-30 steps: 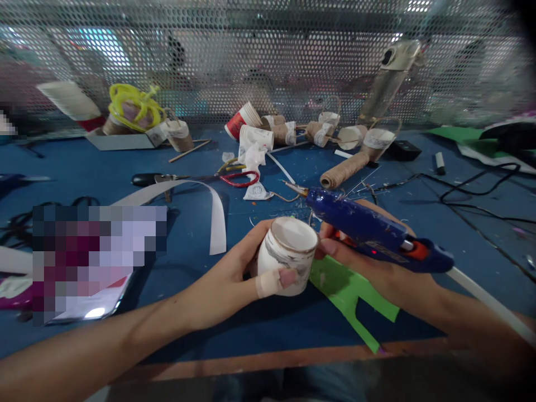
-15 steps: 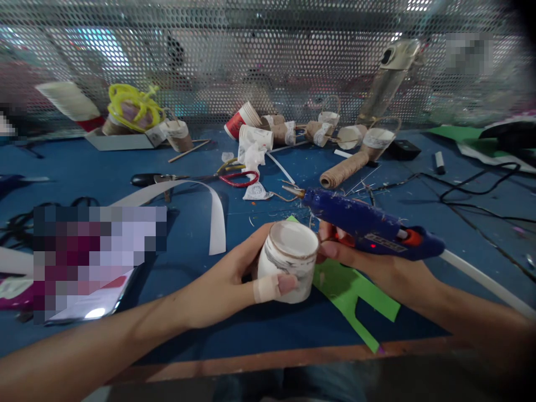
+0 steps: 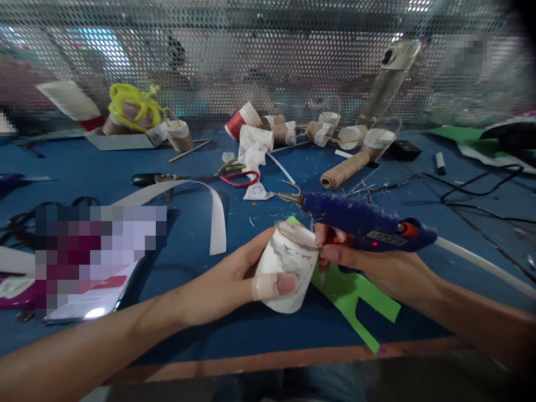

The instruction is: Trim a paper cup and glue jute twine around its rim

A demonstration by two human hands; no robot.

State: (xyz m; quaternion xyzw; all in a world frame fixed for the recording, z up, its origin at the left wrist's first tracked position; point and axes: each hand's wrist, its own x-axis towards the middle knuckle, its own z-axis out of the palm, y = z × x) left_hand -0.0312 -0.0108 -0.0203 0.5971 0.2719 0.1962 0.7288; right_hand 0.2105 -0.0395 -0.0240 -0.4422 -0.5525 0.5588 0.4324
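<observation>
My left hand (image 3: 247, 273), a bandage around its thumb, is closed on a white paper cup (image 3: 287, 273) with grey markings. The cup is tilted, and a thin strand of brown twine (image 3: 298, 235) runs along its upper rim. In my right hand (image 3: 355, 257) is a blue hot glue gun (image 3: 355, 218), its nozzle pointing left above the cup and a white glue stick (image 3: 481, 265) jutting from its back. The right thumb and forefinger pinch at the rim, near the twine. Under the cup and right hand lies a piece of green paper (image 3: 347, 296).
Scissors (image 3: 238, 177), a white strip (image 3: 216, 229) and a phone (image 3: 104, 296) lie on the blue table. Toward the back are a twine roll (image 3: 345, 170), several small twine-wrapped baskets (image 3: 318, 133) and stacked paper cups (image 3: 243, 120). Black cables (image 3: 419, 178) cross the right side.
The cup has tipped, turning more of its side toward me. The glue gun has swung slightly down at its nozzle, and my right fingers have shifted a little along the rim.
</observation>
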